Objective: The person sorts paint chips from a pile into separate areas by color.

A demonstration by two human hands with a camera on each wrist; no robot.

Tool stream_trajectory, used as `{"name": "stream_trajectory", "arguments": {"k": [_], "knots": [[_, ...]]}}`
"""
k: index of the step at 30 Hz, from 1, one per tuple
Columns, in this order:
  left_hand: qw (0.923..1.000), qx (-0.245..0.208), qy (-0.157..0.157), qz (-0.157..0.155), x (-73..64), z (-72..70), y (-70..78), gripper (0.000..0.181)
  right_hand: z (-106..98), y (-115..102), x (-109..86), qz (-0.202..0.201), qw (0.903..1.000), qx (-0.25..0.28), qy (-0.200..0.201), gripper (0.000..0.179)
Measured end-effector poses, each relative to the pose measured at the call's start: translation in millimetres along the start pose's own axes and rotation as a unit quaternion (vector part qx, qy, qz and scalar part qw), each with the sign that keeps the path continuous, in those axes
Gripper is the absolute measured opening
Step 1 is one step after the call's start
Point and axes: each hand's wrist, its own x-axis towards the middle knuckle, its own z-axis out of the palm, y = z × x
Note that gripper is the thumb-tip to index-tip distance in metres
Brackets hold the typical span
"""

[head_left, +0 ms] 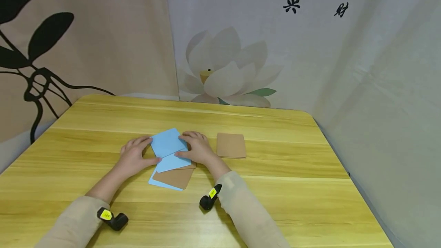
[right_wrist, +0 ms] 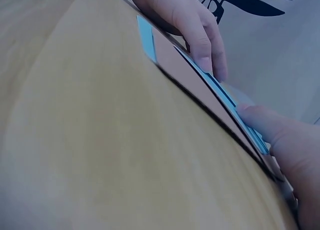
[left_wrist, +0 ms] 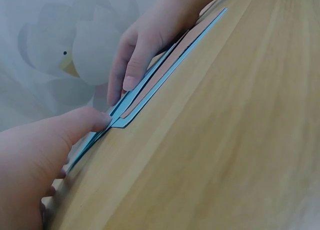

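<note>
Head view shows us working a small fanned pile of cards at the middle of the worktop (head_left: 282,186). Our left hand (head_left: 135,158) lies beside the top blue card (head_left: 167,142), thumb tip pressed to its edge, fingers fairly straight; we cannot tell whether it truly pinches the card. Our right hand (head_left: 197,149) rests on the other side, fingers laid flat over the blue cards, thumb touching the second blue card (head_left: 172,162). Under these lie a brown card (head_left: 173,177) and a third blue card (head_left: 153,181), each peeking out at the near edge. A separate stack of brown cards (head_left: 231,145) sits just to the right, apart from the pile.

Left wrist view confirms the layers are splayed, with the left thumb (left_wrist: 82,122) against the edges. We judge the step in hand to be separating or squaring the mixed pile; the next move likely calls for sliding one card free while the other hand pins the rest.
</note>
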Motion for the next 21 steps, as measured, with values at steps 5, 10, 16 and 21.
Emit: {"name": "stream_trajectory", "arguments": {"k": [5, 10, 16, 21], "knots": [[0.9999, -0.007, -0.009, -0.001, -0.5, 0.5, -1.4, 0.09, -0.8, -1.2, -0.8, -0.005, 1.0, 0.0, -0.001, 0.066], [0.9998, -0.01, -0.012, 0.007, -1.2, 0.7, -2.1, 0.089, -1.1, -2.7, -1.9, -0.007, 1.0, -0.001, -0.004, 0.064], [0.9997, -0.013, -0.011, 0.015, -1.7, 0.7, -1.6, 0.084, -2.6, -5.5, -3.8, -0.004, 0.9999, 0.007, -0.005, 0.063], [0.9996, -0.019, -0.007, 0.02, -2.0, 0.2, -0.8, 0.084, -2.1, -6.2, -3.9, -0.005, 0.9999, 0.009, -0.004, 0.063]]}}
